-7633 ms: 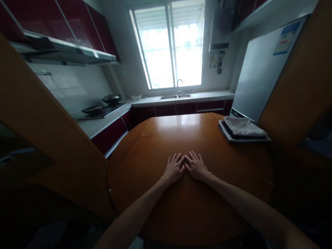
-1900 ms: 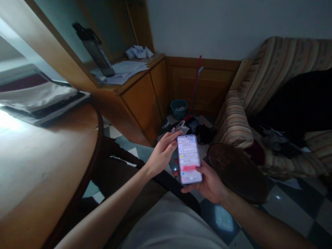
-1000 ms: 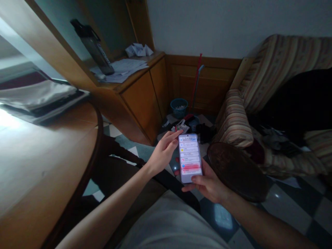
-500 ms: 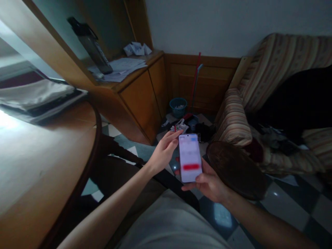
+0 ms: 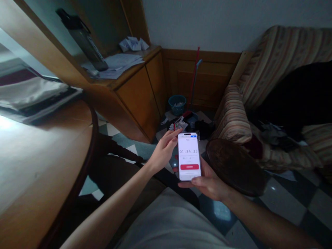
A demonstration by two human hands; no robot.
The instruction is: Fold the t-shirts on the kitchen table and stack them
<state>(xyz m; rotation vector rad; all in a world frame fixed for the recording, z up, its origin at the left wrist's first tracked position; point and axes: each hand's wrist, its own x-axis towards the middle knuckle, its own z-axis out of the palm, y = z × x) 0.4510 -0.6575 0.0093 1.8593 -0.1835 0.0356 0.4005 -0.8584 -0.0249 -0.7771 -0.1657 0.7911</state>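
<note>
A smartphone (image 5: 189, 159) is held upright in my right hand (image 5: 207, 178), its lit screen facing me. The white screen shows a timer reading 01:34:33 above a red button. My right thumb rests over the phone's lower edge, and fingers reach behind it, partly hidden. My left hand (image 5: 164, 150) hovers just left of the phone's upper part, fingers stretched out and nothing in it. Whether the left fingers touch the phone's edge I cannot tell.
To the left stands a round wooden table (image 5: 52, 152), with a wooden cabinet (image 5: 137, 100) beyond it bearing papers (image 5: 120, 64) and a dark bottle (image 5: 84, 43). A blue basket (image 5: 177, 105) stands in the corner. At right are a brown stool (image 5: 236, 167) and a striped sofa (image 5: 236, 117).
The phone's screen has turned from blurred to readable. The surroundings have shifted slightly up and left in view; both hands keep nearly the same pose.
</note>
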